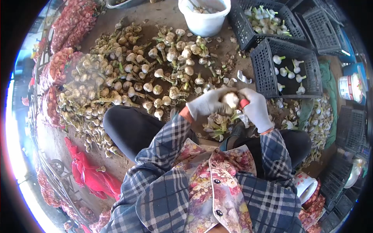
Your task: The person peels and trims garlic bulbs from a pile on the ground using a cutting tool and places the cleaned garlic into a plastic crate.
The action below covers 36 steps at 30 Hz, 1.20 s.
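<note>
The left hand [205, 103] and the right hand [256, 110] both have pale gloves on. They meet in front of the knees, and both are gripping one garlic bulb [231, 100] between them. The left fingers curl in at its side and look a bit blurry. The right hand is bent in on the other side, with something red by its thumb.

It looks like the step in hand is rubbing or picking dirty skin off this bulb. Work like that calls for one hand to hold it snug and the other to pinch lightly, so the bulb does not get hurt.

Just under the hands is a messy pile of leafy scraps [217, 125]. A big heap of brown, dirty garlic [171, 56] lies on the floor past the left knee. On the right side, a black crate [259, 73] has a few clean white bulbs [297, 66] in it, spread apart. A white bucket [204, 24] stands farther off.
</note>
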Motion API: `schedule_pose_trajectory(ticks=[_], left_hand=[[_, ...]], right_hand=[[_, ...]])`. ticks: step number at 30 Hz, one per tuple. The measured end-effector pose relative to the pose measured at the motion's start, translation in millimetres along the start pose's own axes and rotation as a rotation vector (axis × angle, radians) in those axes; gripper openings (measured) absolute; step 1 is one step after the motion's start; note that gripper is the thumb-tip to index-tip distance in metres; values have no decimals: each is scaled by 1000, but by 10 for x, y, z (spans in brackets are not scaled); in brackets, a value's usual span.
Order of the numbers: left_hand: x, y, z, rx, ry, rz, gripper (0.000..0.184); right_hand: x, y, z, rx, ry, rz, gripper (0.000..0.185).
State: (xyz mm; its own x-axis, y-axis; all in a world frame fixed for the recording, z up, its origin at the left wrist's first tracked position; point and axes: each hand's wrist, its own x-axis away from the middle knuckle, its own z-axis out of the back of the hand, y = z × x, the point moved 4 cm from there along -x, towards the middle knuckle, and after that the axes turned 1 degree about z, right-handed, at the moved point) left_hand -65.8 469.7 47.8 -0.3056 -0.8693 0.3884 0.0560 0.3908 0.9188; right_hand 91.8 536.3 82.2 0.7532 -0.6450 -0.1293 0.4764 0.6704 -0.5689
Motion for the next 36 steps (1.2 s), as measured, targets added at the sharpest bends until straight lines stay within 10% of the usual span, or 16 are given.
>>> schedule_pose_trajectory(ticks=[2,6,16,19,22,24,32,34,36], left_hand=[[-80,-45,115,0,40,-174,67],[-35,-34,80,-46,128,-123,65],[-103,-150,28,-311,27,20,68],[-82,-29,191,-116,33,-163,63],[2,-200,202,306,545,-140,55],[-187,-464,-62,798,515,-241,52],[-779,-464,18,1051,219,30,21],[-862,-557,72,1233,236,54,29],[-679,-504,202,1356,302,30,30]], right_hand=[[13,44,39,-589,-83,-465,28],[-41,-32,98,-168,-69,-20,34],[-63,-55,-99,69,-99,70,11],[-39,29,-92,-253,67,-184,14],[-58,-45,-54,-157,98,-135,16],[-58,-163,-217,30,46,63,17],[-173,-87,-195,129,5,168,16],[-36,347,-266,-1158,29,-480,11],[96,722,-178,-1717,354,-591,15]])
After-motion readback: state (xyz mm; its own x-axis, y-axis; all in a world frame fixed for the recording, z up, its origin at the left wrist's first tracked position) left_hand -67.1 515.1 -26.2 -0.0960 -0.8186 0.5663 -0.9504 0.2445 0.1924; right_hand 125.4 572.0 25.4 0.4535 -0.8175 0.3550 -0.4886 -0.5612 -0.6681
